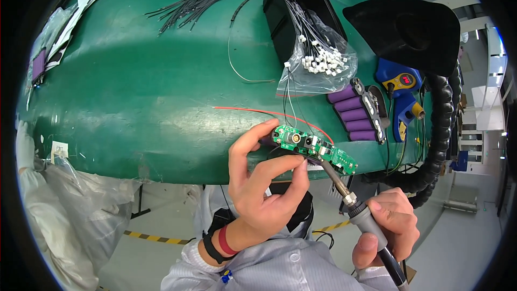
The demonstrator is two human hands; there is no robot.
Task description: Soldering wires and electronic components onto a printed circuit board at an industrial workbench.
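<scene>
A long, narrow green circuit board (314, 149) is held near the table's front edge by my left hand (263, 188). One finger steadies the board's left end; the thumb and another finger pinch close below it, perhaps on a thin dark wire. My right hand (389, 227) is closed round the grey handle of a soldering iron (344, 191). The iron's tip meets the board's lower edge, right of the pinch; whether it touches cannot be made out. A red wire (258, 111) runs from the board to the left. Thin wires lead up from the board to a white connector (287, 64).
A black bin (274, 21) has a bag of white-plugged cables (326, 60) spilling out. Purple battery cells (353, 112) lie beside the blue soldering station (401, 79). A black fume hood (404, 35) hangs above it. Black wires (194, 4) lie at the back of the green table (145, 81).
</scene>
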